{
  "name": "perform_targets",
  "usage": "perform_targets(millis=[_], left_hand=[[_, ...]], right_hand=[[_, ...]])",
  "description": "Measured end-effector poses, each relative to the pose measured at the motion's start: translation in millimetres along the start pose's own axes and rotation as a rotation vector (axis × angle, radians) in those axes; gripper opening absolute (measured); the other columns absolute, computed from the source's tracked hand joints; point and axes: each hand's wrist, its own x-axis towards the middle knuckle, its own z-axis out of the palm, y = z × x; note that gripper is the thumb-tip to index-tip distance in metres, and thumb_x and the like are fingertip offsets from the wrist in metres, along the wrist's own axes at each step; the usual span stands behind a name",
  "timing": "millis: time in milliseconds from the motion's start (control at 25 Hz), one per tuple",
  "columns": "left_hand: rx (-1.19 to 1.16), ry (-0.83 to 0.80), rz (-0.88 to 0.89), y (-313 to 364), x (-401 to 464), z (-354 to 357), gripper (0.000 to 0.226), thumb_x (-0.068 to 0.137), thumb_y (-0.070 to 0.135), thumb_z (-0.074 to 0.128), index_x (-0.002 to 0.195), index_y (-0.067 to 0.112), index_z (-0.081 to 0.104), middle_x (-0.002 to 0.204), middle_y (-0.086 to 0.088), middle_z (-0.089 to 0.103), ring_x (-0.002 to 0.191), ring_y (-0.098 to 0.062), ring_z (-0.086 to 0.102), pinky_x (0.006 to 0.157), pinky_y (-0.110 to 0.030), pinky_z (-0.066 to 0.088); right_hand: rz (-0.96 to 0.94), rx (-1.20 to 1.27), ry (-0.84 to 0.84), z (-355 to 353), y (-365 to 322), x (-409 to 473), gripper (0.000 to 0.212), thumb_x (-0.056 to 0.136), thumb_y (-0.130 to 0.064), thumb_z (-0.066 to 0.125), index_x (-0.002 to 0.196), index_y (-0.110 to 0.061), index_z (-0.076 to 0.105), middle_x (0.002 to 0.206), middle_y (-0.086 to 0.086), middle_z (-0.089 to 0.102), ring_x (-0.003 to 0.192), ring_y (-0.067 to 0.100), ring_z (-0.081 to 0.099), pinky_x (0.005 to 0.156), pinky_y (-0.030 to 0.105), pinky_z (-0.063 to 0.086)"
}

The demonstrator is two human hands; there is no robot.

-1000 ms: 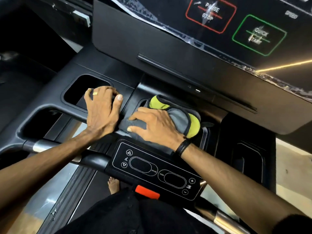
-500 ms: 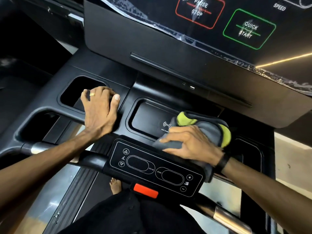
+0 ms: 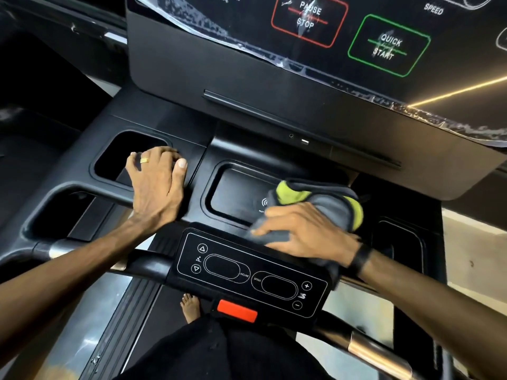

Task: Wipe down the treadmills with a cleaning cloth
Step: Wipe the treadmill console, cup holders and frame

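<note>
On treadmill console (image 3: 170, 116), right hand (image 3: 307, 234) holding bunched grey-green cloth (image 3: 326, 204) has swept rightward, now at right end of charging tray (image 3: 236, 193); tray's left side exposed, likely wiped. Left hand (image 3: 156, 187) stays flat, fingers straight, bracing beside cup holder (image 3: 115, 160).

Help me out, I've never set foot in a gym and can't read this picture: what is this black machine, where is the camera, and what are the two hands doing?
This is a treadmill console, seen from a camera worn on the person's head, looking down past their arms. At the top is the screen with the PAUSE STOP button and the QUICK START button. Nearer the person is a small control panel for incline and speed, with a red tab below it. The left hand rests flat beside a cup-holder recess. The right hand presses a grey and yellow-green cleaning cloth against the right edge of the shallow middle tray.
</note>
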Motion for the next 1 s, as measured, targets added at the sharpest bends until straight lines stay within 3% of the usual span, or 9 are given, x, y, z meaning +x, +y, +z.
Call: perform_targets(millis=[80, 160, 240, 480, 560, 800, 920, 1000], left_hand=[[-0.009, 0.004, -0.004, 2.1, 0.1, -0.1, 0.053, 0.101, 0.043, 0.02, 0.101, 0.01, 0.062, 0.116, -0.005, 0.059, 0.114, -0.025, 0.05, 0.113, -0.046, 0.013], [-0.006, 0.01, -0.007, 4.0, 0.8, -0.2, 0.052, 0.101, 0.042, 0.022, 0.1, 0.01, 0.061, 0.114, -0.006, 0.059, 0.113, -0.025, 0.049, 0.113, -0.047, 0.013], [0.007, -0.004, -0.001, 4.6, 1.9, -1.0, 0.053, 0.101, 0.044, 0.021, 0.102, 0.009, 0.061, 0.114, -0.007, 0.058, 0.113, -0.027, 0.049, 0.113, -0.047, 0.014], [0.031, -0.01, 0.049, 7.1, -1.6, -3.5, 0.055, 0.099, 0.046, 0.019, 0.109, 0.008, 0.059, 0.118, -0.01, 0.058, 0.119, -0.032, 0.046, 0.114, -0.051, 0.012], [0.014, -0.01, 0.081, 7.1, -2.7, -4.3, 0.053, 0.1, 0.044, 0.021, 0.113, 0.008, 0.058, 0.12, -0.011, 0.057, 0.122, -0.032, 0.045, 0.114, -0.053, 0.01], [0.011, -0.044, 0.124, 5.2, -3.0, -2.7, 0.055, 0.1, 0.046, 0.02, 0.114, 0.007, 0.056, 0.121, -0.011, 0.056, 0.125, -0.034, 0.043, 0.114, -0.054, 0.009], [0.021, -0.051, 0.167, 3.6, -2.8, -0.4, 0.054, 0.101, 0.046, 0.02, 0.114, 0.008, 0.056, 0.121, -0.01, 0.056, 0.125, -0.034, 0.044, 0.115, -0.055, 0.008], [0.03, -0.051, 0.191, 3.9, -2.1, -0.8, 0.051, 0.102, 0.045, 0.023, 0.112, 0.008, 0.057, 0.12, -0.009, 0.057, 0.125, -0.033, 0.045, 0.115, -0.055, 0.009]], right_hand=[[0.001, 0.009, 0.013, -9.0, 8.5, -28.4, 0.019, 0.087, -0.037, 0.073, 0.102, -0.026, 0.076, 0.087, -0.008, 0.06, 0.074, 0.017, 0.06, 0.056, 0.026, 0.042], [0.013, 0.011, -0.003, -11.3, 7.2, -28.4, 0.019, 0.088, -0.04, 0.07, 0.1, -0.027, 0.075, 0.085, -0.008, 0.06, 0.072, 0.017, 0.06, 0.055, 0.031, 0.047], [0.026, -0.013, -0.02, -5.6, -4.3, 1.9, 0.02, 0.088, -0.042, 0.07, 0.101, -0.027, 0.075, 0.086, -0.006, 0.063, 0.075, 0.021, 0.062, 0.054, 0.037, 0.048], [-0.042, -0.054, 0.093, 17.9, -42.2, 90.3, 0.013, 0.087, -0.034, 0.076, 0.093, -0.022, 0.076, 0.08, -0.007, 0.062, 0.067, 0.018, 0.057, 0.05, 0.031, 0.037], [-0.003, -0.017, 0.129, 16.7, -34.4, 64.0, 0.018, 0.086, -0.034, 0.077, 0.1, -0.024, 0.077, 0.079, -0.009, 0.057, 0.066, 0.018, 0.056, 0.051, 0.029, 0.033], [0.117, -0.089, 0.23, 4.7, 6.2, -49.2, 0.037, 0.09, -0.053, 0.067, 0.111, -0.024, 0.077, 0.088, -0.004, 0.065, 0.075, 0.019, 0.063, 0.061, 0.035, 0.05], [0.182, -0.233, 0.385, 10.4, 20.6, -94.4, 0.037, 0.092, -0.052, 0.067, 0.108, -0.021, 0.077, 0.085, -0.003, 0.061, 0.075, 0.016, 0.057, 0.067, 0.028, 0.044], [0.336, -0.291, 0.491, 9.8, 36.7, -100.9, 0.031, 0.092, -0.049, 0.069, 0.105, -0.023, 0.077, 0.084, -0.001, 0.063, 0.075, 0.018, 0.058, 0.067, 0.032, 0.05]])
